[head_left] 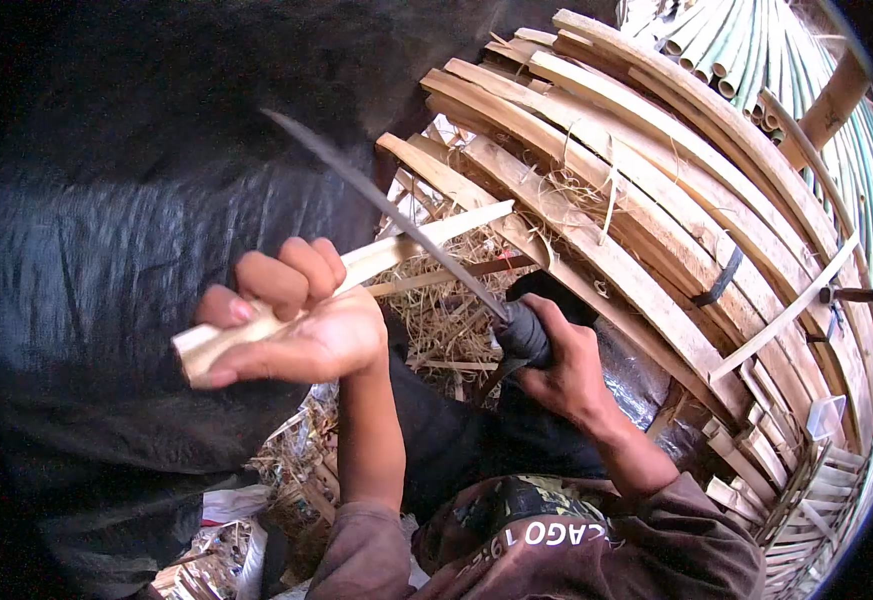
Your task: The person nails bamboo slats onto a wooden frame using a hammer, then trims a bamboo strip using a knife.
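My left hand (301, 320) is closed around a pale split bamboo strip (461, 226). One end sticks out past the thumb and the other points up to the right. In my right hand (568, 365) is a long knife (354, 180), gripped by its dark wrapped handle. The narrow blade slants up to the left and crosses the strip beyond my left hand. From this angle I cannot tell whether the edge touches the strip.
Long split bamboo slats (596, 150) are stacked on my right, with curly shavings on them. Shavings (446, 325) cover the ground below my hands. A dark plastic sheet (156, 230) hangs at left. Green bamboo poles (736, 50) lie at the upper right.
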{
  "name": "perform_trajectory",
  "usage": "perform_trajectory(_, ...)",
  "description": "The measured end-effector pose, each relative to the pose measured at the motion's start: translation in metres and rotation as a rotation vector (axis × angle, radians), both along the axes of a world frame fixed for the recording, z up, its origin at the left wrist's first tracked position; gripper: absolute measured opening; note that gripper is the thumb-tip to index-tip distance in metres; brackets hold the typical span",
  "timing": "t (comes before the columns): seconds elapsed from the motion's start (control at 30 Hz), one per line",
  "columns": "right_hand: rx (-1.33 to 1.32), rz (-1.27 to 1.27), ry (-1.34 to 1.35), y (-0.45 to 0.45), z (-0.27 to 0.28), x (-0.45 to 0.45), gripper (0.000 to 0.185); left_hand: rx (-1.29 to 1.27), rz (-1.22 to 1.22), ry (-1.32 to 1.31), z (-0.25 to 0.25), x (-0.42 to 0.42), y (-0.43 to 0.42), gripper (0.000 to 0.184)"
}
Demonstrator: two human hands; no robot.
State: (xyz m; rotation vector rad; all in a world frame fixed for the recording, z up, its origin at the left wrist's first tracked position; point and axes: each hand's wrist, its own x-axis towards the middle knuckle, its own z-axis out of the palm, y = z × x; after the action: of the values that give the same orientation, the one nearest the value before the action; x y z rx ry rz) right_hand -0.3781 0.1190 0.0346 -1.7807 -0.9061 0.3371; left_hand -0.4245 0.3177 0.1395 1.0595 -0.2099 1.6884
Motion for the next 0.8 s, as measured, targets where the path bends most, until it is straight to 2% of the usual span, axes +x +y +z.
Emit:
perform_trajectory(0.13, 0.001, 0.021, -0.002, 0.006, 0.0, 0.01, 0.063, 0.064, -0.089, -0.008, 0.0, -0.001, -0.009, 0.05)
perform_trajectory(0.17, -0.004, -0.055, -0.017, 0.007, -0.017, 0.014, 0.061, 0.076, -0.082, 0.006, 0.001, -0.001, -0.008, 0.05)
perform_trajectory(0.2, -0.127, -0.08, 0.062, 0.002, -0.025, 0.024, 0.06, 0.074, -0.078, 0.004, -0.002, -0.001, -0.006, 0.05)
perform_trajectory(0.27, -0.107, -0.186, 0.045, -0.007, -0.068, 0.036, 0.056, 0.078, -0.013, 0.109, -0.007, 0.001, 0.0, 0.047)
perform_trajectory(0.3, -0.136, -0.157, 0.031, -0.008, -0.063, 0.037, 0.055, 0.124, -0.127, 0.039, -0.005, -0.003, -0.003, 0.048)
perform_trajectory(0.4, -0.223, -0.141, 0.016, -0.007, -0.017, 0.031, 0.057, 0.115, -0.025, 0.067, 0.003, 0.013, -0.001, 0.049)
perform_trajectory(0.53, -0.014, -0.068, 0.023, -0.007, 0.007, 0.017, 0.058, 0.071, -0.161, 0.019, 0.011, 0.02, -0.013, 0.052)
perform_trajectory(0.6, 0.035, -0.076, 0.016, -0.007, -0.018, 0.023, 0.057, 0.09, -0.113, 0.035, 0.01, 0.02, -0.013, 0.05)
perform_trajectory(0.67, -0.191, -0.218, 0.092, -0.015, -0.062, 0.041, 0.057, 0.115, -0.061, 0.04, 0.007, 0.015, -0.012, 0.049)
perform_trajectory(0.73, -0.159, -0.211, 0.097, -0.015, -0.057, 0.047, 0.056, 0.084, -0.158, 0.008, 0.006, 0.01, -0.017, 0.05)
perform_trajectory(0.77, -0.211, -0.211, 0.033, -0.016, -0.053, 0.047, 0.051, 0.143, -0.022, 0.066, 0.008, 0.007, -0.017, 0.05)
perform_trajectory(0.8, -0.281, -0.209, -0.009, -0.019, -0.037, 0.038, 0.046, 0.112, -0.089, 0.034, 0.01, 0.01, -0.013, 0.05)
